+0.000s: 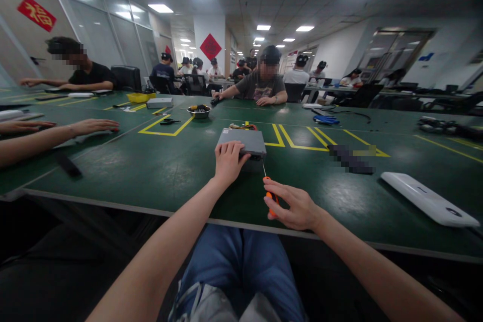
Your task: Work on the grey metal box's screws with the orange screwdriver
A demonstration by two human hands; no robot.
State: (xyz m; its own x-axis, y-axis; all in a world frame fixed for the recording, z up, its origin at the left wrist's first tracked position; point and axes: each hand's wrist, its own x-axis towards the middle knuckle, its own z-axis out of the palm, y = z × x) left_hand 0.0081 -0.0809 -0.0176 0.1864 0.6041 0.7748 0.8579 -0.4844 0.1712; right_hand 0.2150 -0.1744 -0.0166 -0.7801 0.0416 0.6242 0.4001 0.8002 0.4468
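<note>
A grey metal computer power supply (247,142) lies on the green table in front of me, its bundle of coloured cables (243,127) at the far side. My left hand (228,162) grips its near left part, fingers over the top and thumb against the near face. An orange-handled screwdriver (270,201) is held in the fingers of my right hand (294,205). Its thin shaft points up and away, with the tip at the near right corner of the power supply. Whether the tip sits in a screw is too small to tell.
A metal bowl (199,112) of small parts stands beyond the power supply, near black pliers-like tools (168,121). To the right lie a blurred dark object (350,159), a white device (428,198) and blue gloves (325,119). Another person's hands (94,126) rest at left; a person (264,80) sits opposite.
</note>
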